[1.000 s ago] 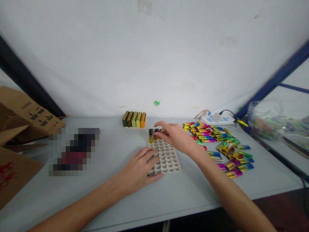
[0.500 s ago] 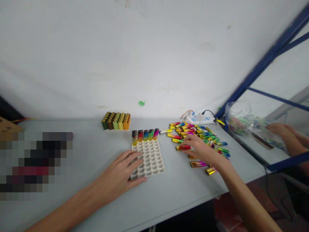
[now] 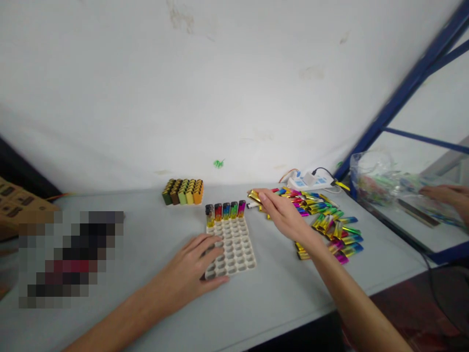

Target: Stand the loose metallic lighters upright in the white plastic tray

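Note:
A white tray (image 3: 238, 252) with rows of holes lies on the table, and several colourful lighters (image 3: 226, 210) stand upright in its far end. My left hand (image 3: 200, 259) rests over the tray's near left part, fingers spread and the thumb along the near edge. My right hand (image 3: 280, 210) is closed around a shiny gold lighter (image 3: 253, 196), held just right of the tray's far end; the fingers hide part of it. Beside and behind that hand, many metallic multicoloured lighters (image 3: 322, 208) lie in a loose pile.
A block of green, brown, yellow and orange lighters (image 3: 183, 191) stands near the wall. A white power strip (image 3: 309, 182) with cables sits behind the pile. Blue shelf framing (image 3: 395, 98) rises at right, with a plastic bag (image 3: 373, 178) and another person's hand (image 3: 441, 195) beyond. A cardboard box (image 3: 25, 210) is at left.
My right hand has moved left from the pile toward the tray's far end, carrying a lighter. The pile's near part looks rearranged. My left hand stays on the tray; the view has shifted slightly.

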Demonstrator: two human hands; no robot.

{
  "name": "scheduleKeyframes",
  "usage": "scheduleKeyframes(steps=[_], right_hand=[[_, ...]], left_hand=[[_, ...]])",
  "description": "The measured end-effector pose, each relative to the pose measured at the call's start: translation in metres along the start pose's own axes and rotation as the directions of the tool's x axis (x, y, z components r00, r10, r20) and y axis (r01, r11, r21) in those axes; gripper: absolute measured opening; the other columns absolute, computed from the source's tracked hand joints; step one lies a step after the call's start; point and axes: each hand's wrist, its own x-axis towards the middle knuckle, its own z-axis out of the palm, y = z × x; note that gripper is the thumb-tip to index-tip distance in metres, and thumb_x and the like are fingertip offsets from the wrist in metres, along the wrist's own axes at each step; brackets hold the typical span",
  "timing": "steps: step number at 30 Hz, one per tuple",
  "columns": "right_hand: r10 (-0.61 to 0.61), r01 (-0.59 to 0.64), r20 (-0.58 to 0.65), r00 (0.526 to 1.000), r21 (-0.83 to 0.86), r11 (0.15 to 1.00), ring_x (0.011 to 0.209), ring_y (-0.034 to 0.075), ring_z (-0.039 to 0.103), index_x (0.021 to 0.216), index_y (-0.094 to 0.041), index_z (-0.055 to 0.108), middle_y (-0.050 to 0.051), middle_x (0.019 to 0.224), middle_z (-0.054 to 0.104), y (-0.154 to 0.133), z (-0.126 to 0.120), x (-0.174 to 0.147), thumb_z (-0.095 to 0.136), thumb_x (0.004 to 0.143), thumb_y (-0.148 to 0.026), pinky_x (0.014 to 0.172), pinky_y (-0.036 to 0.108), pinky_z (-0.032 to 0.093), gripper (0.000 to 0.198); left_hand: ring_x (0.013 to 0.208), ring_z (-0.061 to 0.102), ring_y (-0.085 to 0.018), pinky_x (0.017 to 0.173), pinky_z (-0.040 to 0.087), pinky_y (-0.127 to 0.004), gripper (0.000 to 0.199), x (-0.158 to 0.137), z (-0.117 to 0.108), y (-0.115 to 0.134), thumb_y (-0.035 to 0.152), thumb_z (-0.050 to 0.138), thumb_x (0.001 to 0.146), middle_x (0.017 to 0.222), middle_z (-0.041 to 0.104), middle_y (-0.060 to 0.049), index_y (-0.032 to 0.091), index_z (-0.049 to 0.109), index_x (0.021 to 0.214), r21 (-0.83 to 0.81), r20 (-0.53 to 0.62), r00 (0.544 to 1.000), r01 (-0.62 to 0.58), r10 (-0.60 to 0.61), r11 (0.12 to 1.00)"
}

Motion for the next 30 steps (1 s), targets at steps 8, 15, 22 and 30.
scheduleKeyframes(steps=[8, 15, 22, 30], right_hand=[[0.149, -0.057, -0.197, 0.969, 0.407, 0.912, 0.053, 0.011, 0.037, 0.094, -0.021, 0.066, -0.006, 0.062, 0.049, -0.006, 0.046, 0.011, 0.073, 0.090, -0.058, 0.051, 0.027, 0.026, 0.037], [0.160, -0.098, -0.076, 0.984, 0.515, 0.852, 0.060, 0.012, 0.039, 0.068, -0.021, 0.050, -0.004, 0.063, 0.042, -0.009, 0.062, 0.008, 0.060, 0.090, -0.076, 0.053, 0.026, 0.031, 0.060], [0.152, -0.216, 0.153, 0.976, 0.734, 0.644, 0.057, 0.012, 0.050, 0.087, -0.024, 0.050, -0.003, 0.076, 0.054, -0.018, 0.067, 0.003, 0.055, 0.097, -0.072, 0.047, 0.024, 0.041, 0.049], [0.273, -0.353, 0.242, 0.931, 0.783, 0.511, 0.050, 0.008, 0.016, 0.068, -0.022, 0.041, -0.009, 0.059, 0.024, -0.021, 0.070, 0.001, 0.052, 0.091, -0.080, 0.046, 0.024, 0.011, 0.063]], left_hand=[[0.124, 0.064, -0.033, 0.106, 0.057, -0.051, 0.040, 0.003, -0.004, 0.005, 0.040, 0.084, 0.087, 0.132, 0.070, -0.014, 0.019, 0.069, 0.118, -0.016, 0.062, 0.998, 0.016, -0.015, 1.000], [0.124, 0.064, -0.034, 0.107, 0.056, -0.052, 0.040, 0.005, -0.005, 0.007, 0.040, 0.085, 0.086, 0.130, 0.069, -0.014, 0.019, 0.069, 0.116, -0.027, 0.085, 0.996, 0.029, -0.027, 0.999], [0.123, 0.064, -0.032, 0.108, 0.054, -0.050, 0.040, 0.006, -0.007, 0.007, 0.040, 0.085, 0.086, 0.129, 0.069, -0.012, 0.020, 0.069, 0.117, -0.033, 0.088, 0.996, 0.030, -0.027, 0.999], [0.125, 0.063, -0.033, 0.108, 0.054, -0.051, 0.041, 0.005, -0.006, 0.006, 0.041, 0.084, 0.087, 0.130, 0.068, -0.013, 0.020, 0.068, 0.118, -0.031, 0.102, 0.994, 0.032, -0.029, 0.999]])
